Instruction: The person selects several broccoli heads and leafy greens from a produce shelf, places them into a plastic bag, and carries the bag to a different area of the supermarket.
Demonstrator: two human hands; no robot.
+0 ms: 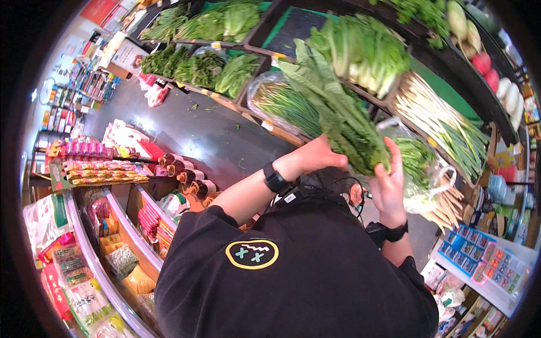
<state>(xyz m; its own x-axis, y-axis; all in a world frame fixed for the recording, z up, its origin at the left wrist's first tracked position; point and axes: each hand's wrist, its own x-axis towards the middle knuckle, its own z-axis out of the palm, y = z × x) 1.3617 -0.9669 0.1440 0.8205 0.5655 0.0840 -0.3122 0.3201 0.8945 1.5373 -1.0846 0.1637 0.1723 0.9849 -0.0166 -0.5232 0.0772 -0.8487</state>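
Note:
A bunch of long-leaf lettuce [338, 105] is held up before me, its leaves reaching away over the produce bins. My left hand [323, 156] supports its left side from beneath, thumb extended, with the fingers partly hidden behind the leaves. At the root end, my right hand [389, 181] grips the bunch between thumb and fingers. Beyond the leaves lies a pile of pale-stemmed lettuce [359, 50]. Scallions in clear plastic [283, 101] lie at left, partly covered by the held leaves.
White-stemmed scallions [439, 122] fill a bin at right, above bagged greens [410, 156] and pale long roots [448, 203]. Leafy greens [198, 67] stand at upper left. Shelves of packaged goods [114, 236] run along the lower left. Leaf scraps lie on the dark floor [203, 126].

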